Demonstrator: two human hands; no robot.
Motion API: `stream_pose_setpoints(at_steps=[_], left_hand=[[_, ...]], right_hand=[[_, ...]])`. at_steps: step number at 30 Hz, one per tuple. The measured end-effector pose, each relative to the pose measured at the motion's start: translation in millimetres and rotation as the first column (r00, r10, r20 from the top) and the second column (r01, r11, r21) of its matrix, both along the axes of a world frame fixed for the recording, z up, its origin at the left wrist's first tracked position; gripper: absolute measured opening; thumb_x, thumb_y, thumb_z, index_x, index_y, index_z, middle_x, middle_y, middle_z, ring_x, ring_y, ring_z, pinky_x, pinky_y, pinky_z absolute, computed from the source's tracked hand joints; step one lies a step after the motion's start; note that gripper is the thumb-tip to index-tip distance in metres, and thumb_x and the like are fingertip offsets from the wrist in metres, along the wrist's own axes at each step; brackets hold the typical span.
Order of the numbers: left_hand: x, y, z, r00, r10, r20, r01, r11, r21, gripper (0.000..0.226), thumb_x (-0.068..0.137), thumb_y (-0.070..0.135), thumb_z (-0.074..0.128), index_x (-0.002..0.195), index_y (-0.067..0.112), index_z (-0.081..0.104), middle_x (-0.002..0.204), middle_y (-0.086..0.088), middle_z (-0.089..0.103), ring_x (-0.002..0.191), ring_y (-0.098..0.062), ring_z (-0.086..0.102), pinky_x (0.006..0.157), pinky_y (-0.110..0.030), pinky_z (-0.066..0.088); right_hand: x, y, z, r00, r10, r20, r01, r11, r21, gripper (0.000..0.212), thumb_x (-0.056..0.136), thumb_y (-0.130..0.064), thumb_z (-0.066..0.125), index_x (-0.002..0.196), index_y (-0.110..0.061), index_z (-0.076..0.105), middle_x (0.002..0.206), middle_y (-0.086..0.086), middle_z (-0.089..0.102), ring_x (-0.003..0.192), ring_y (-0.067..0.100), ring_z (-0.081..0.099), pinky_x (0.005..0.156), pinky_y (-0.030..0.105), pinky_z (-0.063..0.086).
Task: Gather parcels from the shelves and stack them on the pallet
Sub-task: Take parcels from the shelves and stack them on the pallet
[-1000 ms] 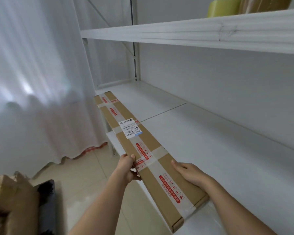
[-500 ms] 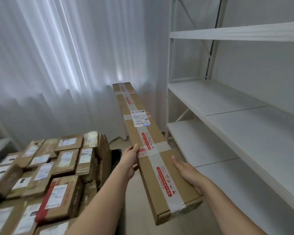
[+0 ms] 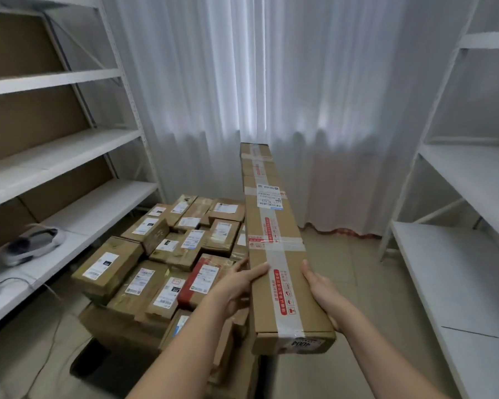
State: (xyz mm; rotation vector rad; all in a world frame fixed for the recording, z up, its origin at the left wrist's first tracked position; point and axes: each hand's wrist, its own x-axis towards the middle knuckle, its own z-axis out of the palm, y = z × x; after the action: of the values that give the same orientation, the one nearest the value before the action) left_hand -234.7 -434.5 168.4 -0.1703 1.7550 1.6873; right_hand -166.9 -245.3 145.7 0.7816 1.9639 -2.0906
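Long carton held in air, near end, above right edge of parcel stack. Left hand & right hand clamp its sides, fingers curled under. Stiff cardboard, prob. light but far end levers down; taped faces slick. Shelving and curtain close to far end.

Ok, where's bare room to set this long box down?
Bare tile floor lies between the parcel stack and the right shelving, whose boards also look bare. The stack top is packed tight; shoes occupy the left shelf.
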Motion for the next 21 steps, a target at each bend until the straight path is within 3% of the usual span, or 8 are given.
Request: stream_pose_setpoints(at_steps=[3,6,9,12,15,18,21], left_hand=[[-6,-37,-5,0.988,0.154,-0.021,-0.154,0.988,0.005,0.073,0.081,0.034,0.079,0.143,0.029,0.042,0.101,-0.008,0.075,0.083,-0.025,0.075,0.064,-0.039,0.06],[-10,-81,-7,0.961,0.276,-0.024,-0.276,0.961,0.026,0.073,0.082,0.031,0.079,0.144,0.025,0.042,0.104,-0.011,0.074,0.089,-0.03,0.074,0.076,-0.047,0.06],[-16,-135,-4,0.932,0.36,-0.03,-0.36,0.933,-0.003,0.046,0.088,0.03,0.071,0.128,0.021,0.05,0.102,-0.013,0.074,0.089,-0.031,0.073,0.073,-0.043,0.06],[-28,-188,-4,0.918,0.396,-0.027,-0.396,0.918,-0.021,0.044,0.091,0.036,0.066,0.129,0.017,0.057,0.1,-0.013,0.075,0.091,-0.032,0.073,0.084,-0.051,0.058],[-42,-241,-6,0.921,0.383,-0.067,-0.387,0.919,-0.072,0.038,0.093,0.038,0.063,0.127,0.021,0.058,0.102,-0.01,0.075,0.094,-0.03,0.072,0.087,-0.049,0.057],[-59,-304,-7,0.947,0.298,-0.119,-0.314,0.936,-0.156,0.045,0.091,0.039,0.065,0.132,0.022,0.056,0.104,-0.007,0.075,0.094,-0.027,0.073,0.088,-0.049,0.057],[-78,-365,-5,0.962,0.238,-0.132,-0.261,0.943,-0.206,0.037,0.095,0.038,0.06,0.126,0.019,0.059,0.101,-0.007,0.075,0.089,-0.024,0.074,0.083,-0.044,0.059]], right_hand=[[-22,-39,-8,0.998,0.055,0.029,-0.054,0.998,-0.027,0.047,0.097,-0.057,0.041,0.114,-0.019,0.062,0.094,0.006,0.076,0.078,0.021,0.075,0.059,0.029,0.056],[-45,-86,-16,0.99,0.134,0.053,-0.132,0.99,-0.038,0.054,0.095,-0.062,0.04,0.116,-0.018,0.062,0.095,0.005,0.076,0.083,0.022,0.075,0.071,0.035,0.059],[-67,-139,-14,0.974,0.215,0.07,-0.216,0.976,-0.001,0.056,0.094,-0.066,0.039,0.114,-0.019,0.064,0.098,0.004,0.076,0.088,0.023,0.074,0.086,0.042,0.058],[-87,-191,-6,0.964,0.253,0.08,-0.252,0.967,-0.028,0.053,0.097,-0.061,0.04,0.114,-0.017,0.064,0.098,0.006,0.075,0.088,0.024,0.073,0.079,0.038,0.058],[-103,-243,-7,0.96,0.269,0.076,-0.266,0.963,-0.043,0.049,0.099,-0.057,0.039,0.114,-0.018,0.063,0.098,0.006,0.075,0.087,0.024,0.073,0.074,0.036,0.058],[-123,-305,-18,0.968,0.24,0.071,-0.236,0.97,-0.063,0.049,0.098,-0.059,0.039,0.116,-0.019,0.061,0.098,0.005,0.075,0.088,0.024,0.073,0.078,0.039,0.059],[-140,-368,-21,0.973,0.221,0.065,-0.218,0.975,-0.048,0.05,0.099,-0.058,0.038,0.121,-0.019,0.059,0.098,0.001,0.073,0.083,0.018,0.071,0.06,0.029,0.054]])
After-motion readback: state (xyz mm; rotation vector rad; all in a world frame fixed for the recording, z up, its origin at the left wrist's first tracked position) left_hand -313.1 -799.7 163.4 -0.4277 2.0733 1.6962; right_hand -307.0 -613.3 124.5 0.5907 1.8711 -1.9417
